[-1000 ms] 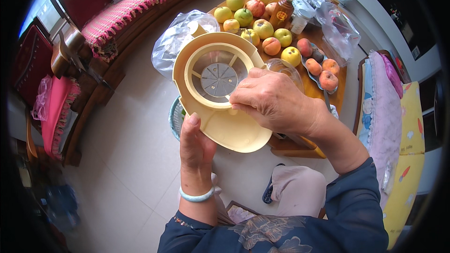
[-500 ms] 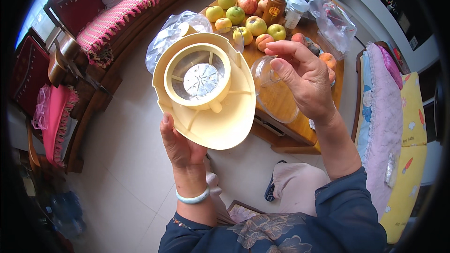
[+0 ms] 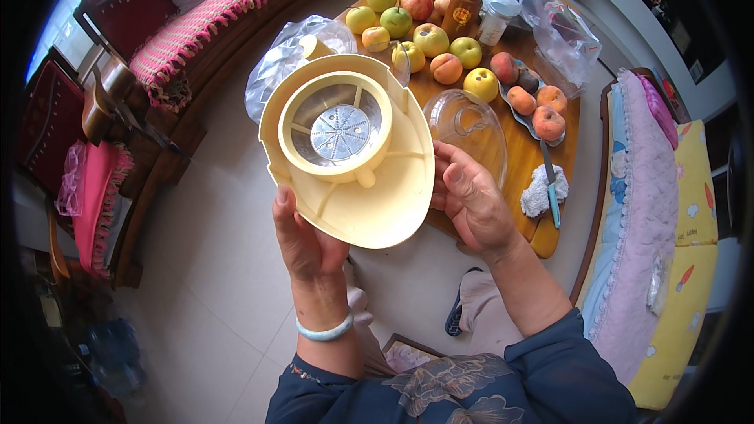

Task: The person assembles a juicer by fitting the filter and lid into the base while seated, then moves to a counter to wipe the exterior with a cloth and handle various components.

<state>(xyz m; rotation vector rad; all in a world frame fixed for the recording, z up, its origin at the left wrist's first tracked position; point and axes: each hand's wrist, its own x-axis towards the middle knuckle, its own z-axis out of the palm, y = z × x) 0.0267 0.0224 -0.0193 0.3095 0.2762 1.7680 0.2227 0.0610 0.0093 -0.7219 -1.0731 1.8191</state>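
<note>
Right hand [image 3: 477, 202] has come down from over the clear cover [image 3: 488, 145] to the side of the cream housing [image 3: 385, 208], which stays in almost the same place as 0.5 s ago. Previously hidden by that arm, the knife [image 3: 552, 188] and white cloth [image 3: 536, 193] now show near the table's corner.

Left hand [image 3: 309, 239] grips the cream housing from below at its lower left, thumb pressed up against the rim and fingers partly hidden underneath; a pale bracelet [image 3: 324, 330] circles that wrist. Held up before the person, the housing tilts so that its inside shows, with a round strainer basket [image 3: 287, 129] seated in its upper part and a metal grating disc [image 3: 340, 132] at the bottom of the basket.

Right hand is half open, fingers loosely bent at the housing's right edge, thumb standing apart with nothing visible between; whether the fingertips touch the rim, I cannot tell.

Beyond, on the wooden table [image 3: 522, 169], the clear cover lies just right of the housing. Apples [image 3: 430, 40] spread behind it near a brown bottle [image 3: 462, 12], and peaches [image 3: 547, 122] sit on a plate close to the knife's tip.
</note>
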